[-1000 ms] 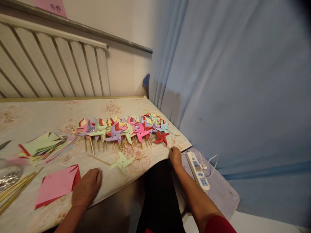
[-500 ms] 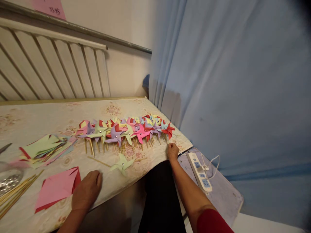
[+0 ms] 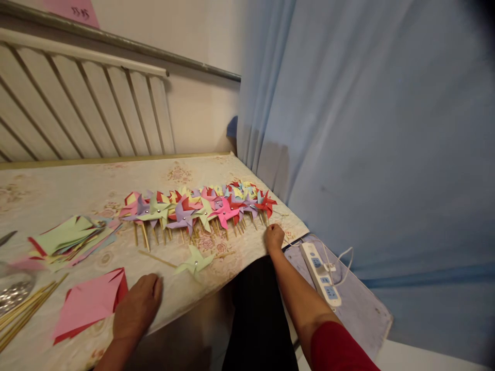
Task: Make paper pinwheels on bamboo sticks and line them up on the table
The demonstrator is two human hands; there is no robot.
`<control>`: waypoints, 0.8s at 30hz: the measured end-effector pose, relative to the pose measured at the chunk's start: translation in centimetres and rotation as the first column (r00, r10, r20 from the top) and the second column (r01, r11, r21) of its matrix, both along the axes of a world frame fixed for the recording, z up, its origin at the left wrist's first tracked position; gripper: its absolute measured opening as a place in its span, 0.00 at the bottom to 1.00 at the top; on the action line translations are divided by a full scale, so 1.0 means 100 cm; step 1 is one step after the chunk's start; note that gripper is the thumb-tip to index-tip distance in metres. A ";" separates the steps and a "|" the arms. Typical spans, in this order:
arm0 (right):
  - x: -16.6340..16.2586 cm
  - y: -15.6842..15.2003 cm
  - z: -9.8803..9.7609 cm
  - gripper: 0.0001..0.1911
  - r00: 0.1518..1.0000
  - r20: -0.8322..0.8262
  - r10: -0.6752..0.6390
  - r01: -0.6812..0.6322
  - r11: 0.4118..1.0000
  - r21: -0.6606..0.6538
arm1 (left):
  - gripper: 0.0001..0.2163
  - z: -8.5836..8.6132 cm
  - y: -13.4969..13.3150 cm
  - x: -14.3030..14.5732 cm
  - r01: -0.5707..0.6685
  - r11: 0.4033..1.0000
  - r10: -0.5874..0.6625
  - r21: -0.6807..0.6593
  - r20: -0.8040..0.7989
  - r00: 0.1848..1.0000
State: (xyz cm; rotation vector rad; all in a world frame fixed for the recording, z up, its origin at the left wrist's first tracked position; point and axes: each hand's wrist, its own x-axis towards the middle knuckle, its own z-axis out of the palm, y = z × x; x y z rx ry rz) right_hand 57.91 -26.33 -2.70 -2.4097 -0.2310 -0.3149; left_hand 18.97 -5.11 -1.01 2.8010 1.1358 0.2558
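My right hand (image 3: 274,238) is closed at the right end of the table, pinching the stick of a red paper pinwheel (image 3: 266,204). That pinwheel meets the right end of a long row of colourful pinwheels (image 3: 183,217), lying with their sticks towards me. My left hand (image 3: 138,308) rests on the table edge with its fingers curled in, and nothing shows in it. Right beside it lies a small stack of pink and red paper squares (image 3: 91,304) with cut corners. Between my hands, a single light green pinwheel (image 3: 194,263) lies apart on its stick.
Loose coloured paper sheets (image 3: 65,237), a bundle of wooden sticks (image 3: 29,309) and a clear bowl of small metal pieces (image 3: 15,293) are at the left. A power strip (image 3: 320,275) lies on a lower surface at right, beside a blue curtain (image 3: 367,154).
The red pinwheel in my right hand has shifted slightly away from me, against the row. My left hand stays put. The view has moved a little.
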 end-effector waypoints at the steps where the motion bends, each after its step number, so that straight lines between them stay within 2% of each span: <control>1: 0.001 0.001 0.000 0.16 1.000 -0.002 -0.004 0.004 1.000 -0.004 | 0.18 0.000 0.000 0.000 -0.001 1.000 0.001 0.006 -0.001 1.000; 5: 0.002 0.003 0.000 0.16 1.000 -0.011 -0.013 0.013 1.000 -0.020 | 0.17 0.000 -0.001 0.000 0.019 0.999 -0.019 0.027 -0.001 1.000; 17: 0.004 0.005 -0.002 0.15 0.999 -0.040 -0.034 0.031 0.998 -0.063 | 0.19 -0.001 0.000 0.000 0.000 1.000 0.000 -0.022 0.006 1.000; 24: 0.002 0.005 0.001 0.15 0.999 -0.047 -0.027 0.024 0.998 -0.064 | 0.18 -0.001 0.001 0.000 0.002 1.000 -0.002 0.005 0.008 1.000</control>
